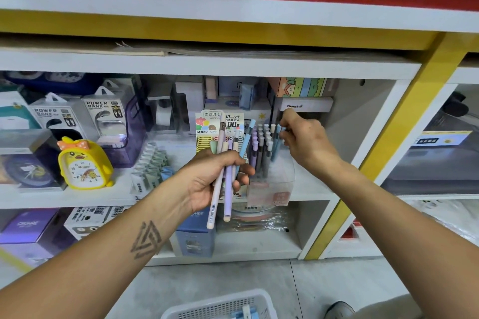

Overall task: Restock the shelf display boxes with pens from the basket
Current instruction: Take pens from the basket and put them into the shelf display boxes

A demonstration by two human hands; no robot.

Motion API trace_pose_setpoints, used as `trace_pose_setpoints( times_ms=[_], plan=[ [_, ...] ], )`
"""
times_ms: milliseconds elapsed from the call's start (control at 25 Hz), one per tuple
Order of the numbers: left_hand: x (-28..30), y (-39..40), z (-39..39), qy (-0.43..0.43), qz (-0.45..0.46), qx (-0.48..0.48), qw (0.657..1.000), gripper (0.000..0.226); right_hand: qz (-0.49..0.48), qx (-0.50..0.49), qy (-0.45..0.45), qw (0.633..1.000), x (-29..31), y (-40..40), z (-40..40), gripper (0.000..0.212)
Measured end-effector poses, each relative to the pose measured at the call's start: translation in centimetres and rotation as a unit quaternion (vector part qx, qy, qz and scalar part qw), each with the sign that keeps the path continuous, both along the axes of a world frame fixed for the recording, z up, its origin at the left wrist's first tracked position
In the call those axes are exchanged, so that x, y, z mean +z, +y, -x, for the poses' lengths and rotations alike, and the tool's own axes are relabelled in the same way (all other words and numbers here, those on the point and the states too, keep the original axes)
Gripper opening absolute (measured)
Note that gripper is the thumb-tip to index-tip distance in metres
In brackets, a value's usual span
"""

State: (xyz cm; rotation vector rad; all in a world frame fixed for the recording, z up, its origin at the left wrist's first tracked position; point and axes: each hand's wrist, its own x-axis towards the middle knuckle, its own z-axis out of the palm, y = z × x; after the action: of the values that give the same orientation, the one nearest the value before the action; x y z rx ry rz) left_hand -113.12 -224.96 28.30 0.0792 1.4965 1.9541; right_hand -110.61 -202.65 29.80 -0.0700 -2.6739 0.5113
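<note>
Your left hand (207,176) has its grip wrapped round a spare bundle of pens (225,163), kept close so your right hand (305,142) can feed them singly. That hand pinches a blue pen (276,145) over the clear box (269,173) on the shelf (311,189); the basket (220,305) waits on the floor below.

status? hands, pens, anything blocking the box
Left hand grips a bunch of pens. Right hand pinches a blue pen at the display box. Box already crowded with upright pens. Basket on floor below.
</note>
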Motion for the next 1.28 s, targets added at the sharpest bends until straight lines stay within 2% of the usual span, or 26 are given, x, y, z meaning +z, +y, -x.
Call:
trace_pose_setpoints(
  times_ms=[120, 280, 400, 480, 560, 600, 640, 720, 840, 920, 1000, 1080, 1160, 1280],
  plan=[
    [-0.1, -0.1, 0.1, 0.0, 0.002, -0.002, 1.0, 0.018, 0.0, -0.007, -0.002, 1.0, 0.1, 0.3, 0.1, 0.013],
    [-0.1, 0.0, 0.0, -0.002, 0.001, -0.008, 1.0, 0.011, -0.022, -0.008, 0.019, 1.0, -0.3, 0.4, 0.4, 0.007],
    [-0.1, 0.1, 0.0, -0.004, 0.001, -0.01, 1.0, 0.011, -0.101, -0.029, -0.02, 0.994, -0.5, 0.2, 0.8, 0.026],
    [-0.1, 0.1, -0.1, -0.004, 0.0, -0.013, 1.0, 0.01, -0.109, -0.05, -0.062, 0.991, -0.5, 0.0, 0.9, 0.034],
    [0.0, 0.2, -0.2, -0.001, 0.001, -0.017, 1.0, 0.01, -0.016, -0.052, -0.034, 0.998, -0.1, -0.4, 0.9, 0.034],
    [0.0, 0.2, -0.2, 0.0, 0.002, -0.017, 1.0, 0.011, 0.075, -0.049, -0.009, 0.996, 0.3, -0.8, 0.8, 0.03],
    [0.1, 0.2, -0.3, 0.0, 0.002, -0.017, 1.0, 0.014, 0.188, -0.035, 0.002, 0.982, 0.7, -1.2, 0.7, 0.025],
    [0.2, 0.4, -0.4, -0.003, 0.0, -0.019, 1.0, 0.019, 0.373, 0.019, -0.015, 0.927, 1.3, -2.0, 0.3, 0.017],
    [0.3, 0.7, -0.8, -0.005, -0.001, -0.023, 1.0, 0.026, 0.485, 0.068, -0.029, 0.872, 1.8, -2.6, -0.3, 0.012],
    [0.3, 0.7, -0.8, -0.009, -0.001, -0.025, 1.0, 0.024, 0.515, 0.029, 0.014, 0.857, 2.3, -2.1, -0.2, 0.012],
    [0.3, 0.6, -0.7, -0.014, -0.001, -0.023, 1.0, 0.021, 0.473, -0.034, 0.076, 0.877, 2.8, -0.9, -0.1, 0.013],
    [0.2, 0.5, -0.5, -0.016, -0.001, -0.012, 1.0, 0.024, 0.363, -0.059, 0.101, 0.925, 2.6, 0.1, -0.1, 0.012],
    [0.1, 0.5, -0.4, -0.014, -0.002, -0.006, 1.0, 0.025, 0.227, -0.049, 0.077, 0.97, 2.0, 0.4, -0.3, 0.011],
    [0.1, 0.6, -0.4, -0.012, -0.004, -0.013, 1.0, 0.027, 0.097, -0.008, 0.028, 0.995, 0.8, 0.3, -0.6, 0.011]
  ],
)
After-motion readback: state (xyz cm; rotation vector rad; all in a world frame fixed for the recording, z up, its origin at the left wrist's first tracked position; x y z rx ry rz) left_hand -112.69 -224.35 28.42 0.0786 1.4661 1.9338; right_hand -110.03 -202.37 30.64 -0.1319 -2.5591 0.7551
